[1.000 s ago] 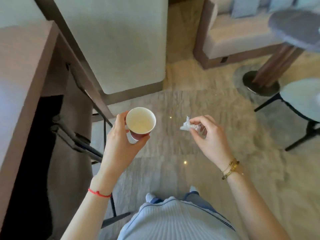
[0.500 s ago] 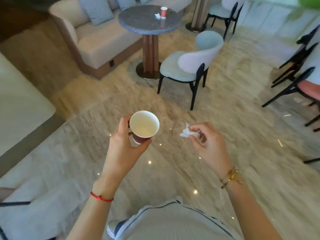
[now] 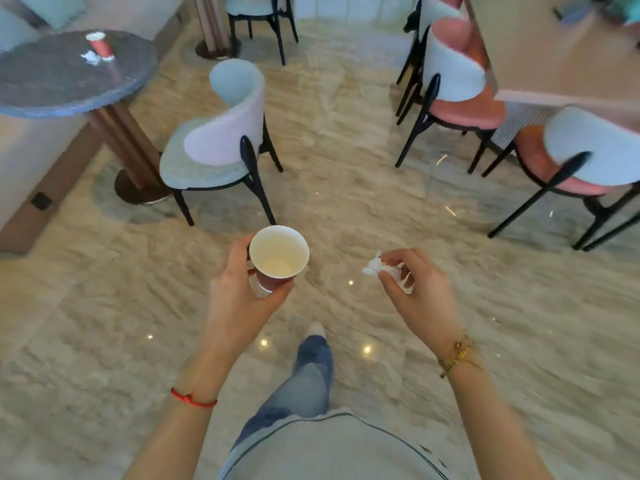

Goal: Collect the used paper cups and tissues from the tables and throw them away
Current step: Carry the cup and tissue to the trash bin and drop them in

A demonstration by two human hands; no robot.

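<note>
Far left, on the round grey table (image 3: 52,84): one red paper cup on the table (image 3: 100,46), upright, white rim. A crumpled tissue on the table (image 3: 90,58) lies just beside its base, on the near-left side; whether the two touch, cannot tell (blurred). Table stands on a brown ribbed pedestal (image 3: 121,140). A pale-blue chair (image 3: 221,133) with black legs sits just right of the pedestal, back toward the camera.

Centre, near: left hand (image 3: 239,299) holds a red paper cup (image 3: 278,254) above the marble floor (image 3: 346,168). Fingers curled round the lower wall, thumb on the near right side, other fingers on the left; grip closed on the cup. Cup tilted slightly, mouth toward the camera, white inside, seemingly empty. Red string bracelet (image 3: 192,399) on that wrist.

Below centre: one jeans leg (image 3: 304,382) stepped forward, light shoe at its tip.

Right of centre, near: right hand (image 3: 419,292) pinches a crumpled white tissue (image 3: 375,266) between thumb and forefinger; remaining fingers loosely curled, more tissue showing under them. Tissue well apart from the held cup. Gold bracelet (image 3: 459,356) on that wrist.

Far right: two pink-seated chairs (image 3: 464,109) with white backs, black legs, beside a pale tabletop (image 3: 561,64).
</note>
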